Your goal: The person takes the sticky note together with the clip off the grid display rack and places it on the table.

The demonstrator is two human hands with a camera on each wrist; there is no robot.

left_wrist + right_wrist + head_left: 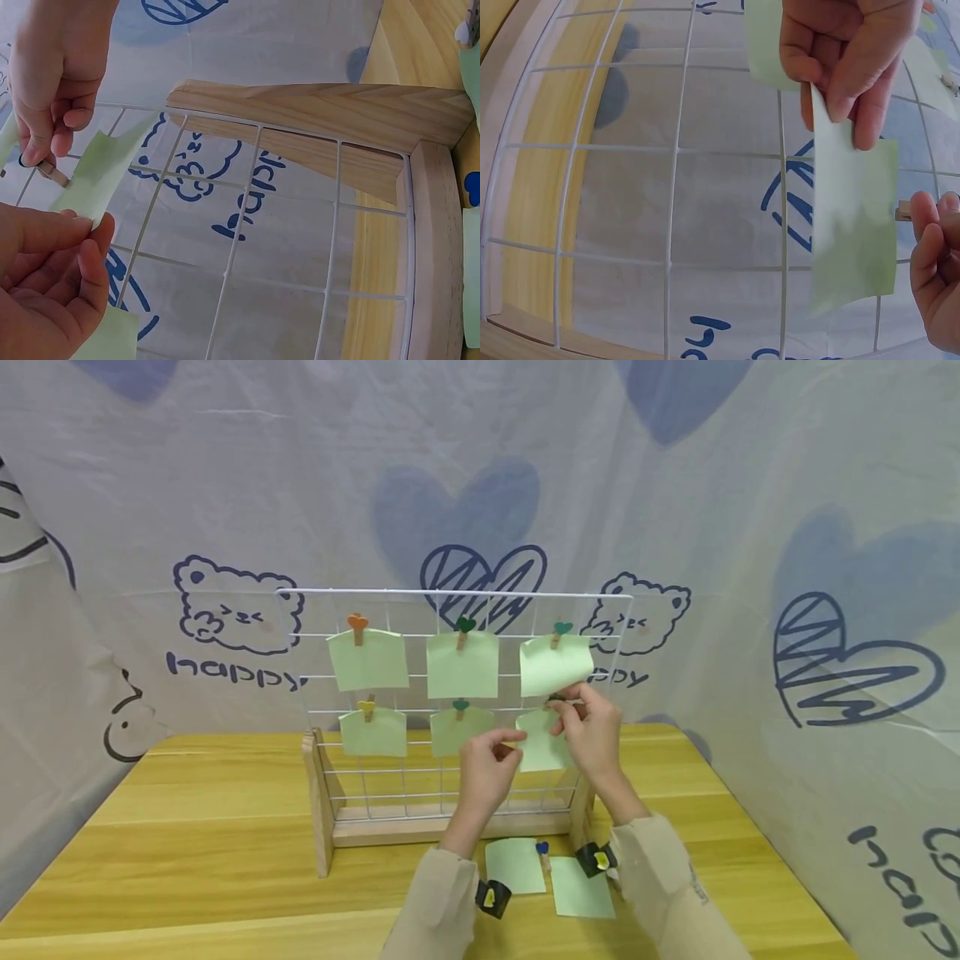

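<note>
My left hand pinches the left edge of a pale green paper note against the white wire grid, at the lower right. In the right wrist view the note hangs from its thumb and fingers. Above it, my right hand pinches a small wooden clothespin by its end. The peg's tip is at the note's top edge; whether it bites the paper, I cannot tell. Directly above hangs another green note, its lower edge curling forward, under a teal heart clothespin.
More notes hang under heart clothespins, such as the upper middle note. The grid stands in a wooden base on a wooden table. Before it lie a loose note, another note and a blue heart clothespin.
</note>
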